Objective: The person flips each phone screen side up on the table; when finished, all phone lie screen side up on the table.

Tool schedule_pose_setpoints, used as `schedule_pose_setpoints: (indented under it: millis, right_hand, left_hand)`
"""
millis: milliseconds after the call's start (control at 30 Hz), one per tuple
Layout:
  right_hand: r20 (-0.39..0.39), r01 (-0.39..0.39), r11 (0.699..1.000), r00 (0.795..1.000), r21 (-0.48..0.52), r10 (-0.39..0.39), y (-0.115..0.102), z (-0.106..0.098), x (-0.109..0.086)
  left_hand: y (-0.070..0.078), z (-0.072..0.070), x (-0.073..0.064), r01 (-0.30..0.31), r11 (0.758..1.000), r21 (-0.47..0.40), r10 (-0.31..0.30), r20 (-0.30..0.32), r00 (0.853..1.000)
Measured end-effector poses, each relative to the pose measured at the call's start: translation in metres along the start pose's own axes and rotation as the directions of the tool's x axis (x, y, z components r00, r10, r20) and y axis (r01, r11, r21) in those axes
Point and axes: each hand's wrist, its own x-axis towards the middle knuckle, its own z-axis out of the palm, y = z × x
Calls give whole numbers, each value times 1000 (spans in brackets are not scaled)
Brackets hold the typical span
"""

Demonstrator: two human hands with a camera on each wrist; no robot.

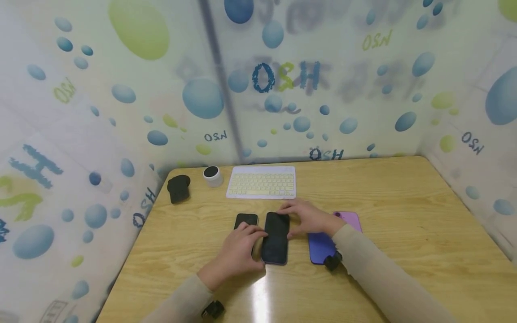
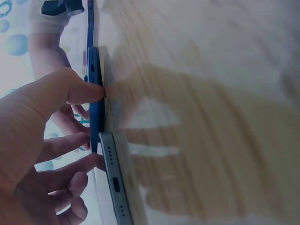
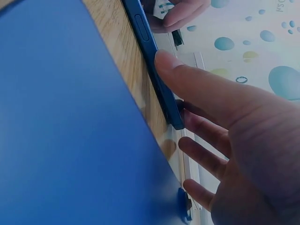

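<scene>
A dark phone point(image 1: 276, 244) lies screen up between my two hands. My left hand point(image 1: 238, 252) grips its near left corner, thumb point(image 2: 86, 92) against its near edge and fingers at its left side. At the far right corner my right hand point(image 1: 310, 219) holds it, thumb point(image 3: 168, 61) on the long side edge and a finger at the far end. Just left, a smaller black-screened phone point(image 1: 246, 219) is partly covered by my left hand. Under my right wrist, a blue flat device point(image 1: 321, 249) and a pink-purple surface point(image 1: 351, 219) show; the sleeve hides where they meet.
A white keyboard point(image 1: 261, 183) lies behind the phones. Left of it stand a white cylinder with a dark top point(image 1: 212, 176) and a black object point(image 1: 178, 188). Patterned fabric walls point(image 1: 282, 130) border the wooden table point(image 1: 404, 211).
</scene>
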Motion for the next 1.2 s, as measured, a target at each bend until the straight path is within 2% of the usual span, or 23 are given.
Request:
schedule_pose_setpoints:
  millis: [200, 333, 567, 700, 900, 1200]
  right_hand:
    - [13, -42, 999, 999, 12, 42, -1, -1, -2]
    - [-26, -49, 998, 998, 36, 50, 1, 0, -9]
    - [-102, -122, 991, 987, 51, 127, 10, -1, -37]
    - [-124, -133, 991, 983, 26, 135, 14, -7, -56]
    - [-140, -149, 988, 980, -40, 142, 23, -19, -82]
    - [-144, -179, 981, 975, -74, 167, 29, -28, -103]
  left_hand:
    - [3, 0, 2, 16, 1000, 2, -16, 31, 999]
    - [5, -1, 3, 15, 1000, -13, -14, 27, 1000]
    - [12, -6, 5, 5, 999, -52, -2, 57, 998]
    - [18, -7, 8, -15, 997, -77, 19, 55, 998]
    - [30, -3, 21, -57, 990, -128, 64, 56, 996]
    - [47, 10, 43, -96, 988, -120, 104, 63, 993]
